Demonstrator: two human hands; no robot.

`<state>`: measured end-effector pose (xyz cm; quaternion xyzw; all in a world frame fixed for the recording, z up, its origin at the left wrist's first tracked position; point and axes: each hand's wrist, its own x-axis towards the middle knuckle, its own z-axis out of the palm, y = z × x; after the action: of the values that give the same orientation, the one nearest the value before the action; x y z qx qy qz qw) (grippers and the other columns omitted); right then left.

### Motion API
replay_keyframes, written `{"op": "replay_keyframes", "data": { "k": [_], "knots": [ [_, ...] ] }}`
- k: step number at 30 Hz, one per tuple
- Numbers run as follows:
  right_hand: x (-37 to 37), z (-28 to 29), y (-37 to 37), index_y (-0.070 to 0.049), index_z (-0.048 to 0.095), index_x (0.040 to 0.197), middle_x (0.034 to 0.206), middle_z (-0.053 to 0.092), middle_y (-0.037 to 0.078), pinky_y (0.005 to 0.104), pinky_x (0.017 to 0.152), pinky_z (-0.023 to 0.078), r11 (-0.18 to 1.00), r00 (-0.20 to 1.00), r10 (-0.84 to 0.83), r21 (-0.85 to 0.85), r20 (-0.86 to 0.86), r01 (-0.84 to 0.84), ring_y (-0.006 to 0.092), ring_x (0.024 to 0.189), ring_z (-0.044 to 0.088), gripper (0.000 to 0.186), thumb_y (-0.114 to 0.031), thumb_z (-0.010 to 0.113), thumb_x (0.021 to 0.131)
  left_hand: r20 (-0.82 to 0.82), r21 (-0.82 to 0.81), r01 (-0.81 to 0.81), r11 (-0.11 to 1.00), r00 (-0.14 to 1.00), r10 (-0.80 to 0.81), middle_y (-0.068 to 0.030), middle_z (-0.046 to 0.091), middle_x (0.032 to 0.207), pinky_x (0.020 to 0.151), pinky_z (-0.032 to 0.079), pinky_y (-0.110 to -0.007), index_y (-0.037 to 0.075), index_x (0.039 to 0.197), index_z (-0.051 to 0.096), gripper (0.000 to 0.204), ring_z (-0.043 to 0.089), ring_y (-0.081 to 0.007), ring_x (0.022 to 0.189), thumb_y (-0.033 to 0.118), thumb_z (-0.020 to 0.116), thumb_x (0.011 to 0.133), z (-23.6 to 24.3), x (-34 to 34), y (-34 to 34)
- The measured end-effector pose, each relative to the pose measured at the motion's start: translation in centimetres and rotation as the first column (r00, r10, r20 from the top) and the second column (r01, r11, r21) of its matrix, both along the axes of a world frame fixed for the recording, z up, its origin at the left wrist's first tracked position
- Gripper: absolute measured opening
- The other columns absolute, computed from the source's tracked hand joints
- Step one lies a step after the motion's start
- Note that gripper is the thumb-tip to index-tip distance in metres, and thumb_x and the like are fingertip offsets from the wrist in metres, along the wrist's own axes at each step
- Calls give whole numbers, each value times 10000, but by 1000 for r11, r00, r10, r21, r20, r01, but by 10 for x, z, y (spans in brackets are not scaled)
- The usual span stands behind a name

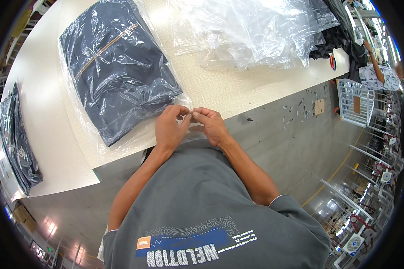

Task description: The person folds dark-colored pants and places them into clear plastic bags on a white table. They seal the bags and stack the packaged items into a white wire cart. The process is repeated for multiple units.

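Note:
A dark navy garment with a tan stripe lies folded inside a clear plastic bag on the cream table. At the bag's near right corner, my left hand is closed in a pinch, its thumb and fingertips pointing to the right. My right hand pinches from the other side, so the fingertips of both hands meet just off the table's front edge. Whatever is between them is too small to make out. Loose plastic lies close to the left fingers.
Clear empty bags are heaped at the back, beside black fabric. Bagged dark garments are stacked at far left. The table ends just before me. Beyond its right end are a white wire cart and another person's arm.

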<state>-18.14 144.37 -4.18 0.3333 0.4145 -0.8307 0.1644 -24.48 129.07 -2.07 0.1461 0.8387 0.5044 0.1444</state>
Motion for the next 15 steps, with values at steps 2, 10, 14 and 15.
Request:
{"op": "replay_keyframes", "data": {
  "k": [2, 10, 14, 15],
  "knots": [
    [0, 0, 0, -34, 681, 1104, 1005, 718, 45, 315, 734, 578, 1000, 1000, -4, 0, -4, 4, 146, 912, 688, 178, -170, 623, 1004, -52, -32, 5, 999, 999, -6, -92, 673, 868, 597, 512, -292, 18, 922, 689, 111, 671, -173, 713, 52, 749, 836, 1, -1, 1],
    [0, 2, -3, -23, 694, 1116, 1016, 721, 41, 299, 720, 577, 994, 999, 35, 101, -19, -33, 131, 914, 685, 186, -144, 609, 1003, -9, -58, -13, 998, 1000, 13, -92, 669, 852, 638, 521, -313, 16, 881, 674, 103, 678, -192, 705, 51, 745, 815, 5, -3, 2],
    [0, 3, -5, -21, 702, 1099, 1004, 724, 39, 293, 712, 575, 992, 999, 29, 126, -35, -25, 129, 905, 686, 196, -166, 608, 1007, 71, -48, -22, 999, 997, 26, -83, 674, 859, 676, 523, -338, 49, 877, 671, 148, 664, -218, 744, 104, 772, 786, -1, -3, 1],
    [0, 1, -5, -21, 703, 1097, 999, 726, 40, 292, 711, 574, 992, 999, 28, 122, -36, -23, 130, 902, 687, 202, -176, 609, 1007, 80, -44, -22, 999, 996, 26, -83, 675, 859, 678, 523, -336, 47, 877, 670, 146, 666, -216, 745, 101, 769, 784, -2, -4, 0]
  ]
}}
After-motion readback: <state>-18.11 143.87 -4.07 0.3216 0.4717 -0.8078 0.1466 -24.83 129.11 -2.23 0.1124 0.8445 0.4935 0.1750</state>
